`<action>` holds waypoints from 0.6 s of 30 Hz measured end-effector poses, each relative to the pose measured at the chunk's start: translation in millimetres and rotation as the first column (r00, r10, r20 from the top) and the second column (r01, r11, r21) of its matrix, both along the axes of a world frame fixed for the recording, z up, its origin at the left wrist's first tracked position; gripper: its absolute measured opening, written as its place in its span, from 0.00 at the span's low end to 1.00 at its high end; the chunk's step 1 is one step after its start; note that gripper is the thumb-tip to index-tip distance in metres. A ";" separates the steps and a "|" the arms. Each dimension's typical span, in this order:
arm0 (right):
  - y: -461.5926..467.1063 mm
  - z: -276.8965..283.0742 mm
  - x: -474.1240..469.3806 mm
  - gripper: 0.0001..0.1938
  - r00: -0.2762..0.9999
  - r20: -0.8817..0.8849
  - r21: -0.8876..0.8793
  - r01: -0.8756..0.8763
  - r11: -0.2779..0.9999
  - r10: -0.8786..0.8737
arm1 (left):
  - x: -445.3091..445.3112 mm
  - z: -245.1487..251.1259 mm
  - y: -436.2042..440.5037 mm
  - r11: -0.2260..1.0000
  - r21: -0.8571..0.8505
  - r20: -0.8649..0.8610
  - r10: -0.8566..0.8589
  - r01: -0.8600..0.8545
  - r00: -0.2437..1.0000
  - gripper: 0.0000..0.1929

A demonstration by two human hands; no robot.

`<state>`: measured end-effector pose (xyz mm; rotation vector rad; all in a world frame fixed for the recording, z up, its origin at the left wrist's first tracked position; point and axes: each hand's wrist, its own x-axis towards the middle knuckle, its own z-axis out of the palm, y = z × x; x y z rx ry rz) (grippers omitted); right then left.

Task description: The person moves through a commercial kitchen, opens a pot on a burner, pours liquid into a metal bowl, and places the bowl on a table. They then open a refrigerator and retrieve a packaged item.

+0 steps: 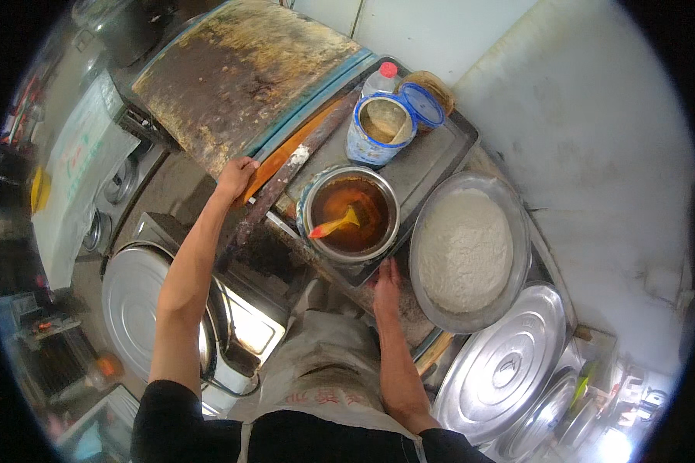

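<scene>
My left hand grips the near corner of a stained board with a blue edge, next to an orange strip. My right hand is at the near edge of a dark metal tray; its fingers are partly hidden, so I cannot tell whether they grip it. On the tray stands a round metal pot of dark brown liquid, with a yellow and red-orange utensil in it. Behind the pot is a blue and white tub of pale powder, its blue lid flipped back.
Right of the tray sits a metal basin of pale dough. Large metal lids lean below it. A clear bottle with a red cap stands behind the tub. At left are a round metal lid and a white covering.
</scene>
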<state>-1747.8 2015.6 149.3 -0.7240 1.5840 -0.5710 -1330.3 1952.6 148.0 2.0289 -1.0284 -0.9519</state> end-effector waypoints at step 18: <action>-37.2 4.8 -6.8 0.27 0.999 0.034 -0.153 -0.012 0.988 0.017 | -20.5 8.8 32.1 0.985 -0.010 -0.019 0.173 -0.173 0.985 0.13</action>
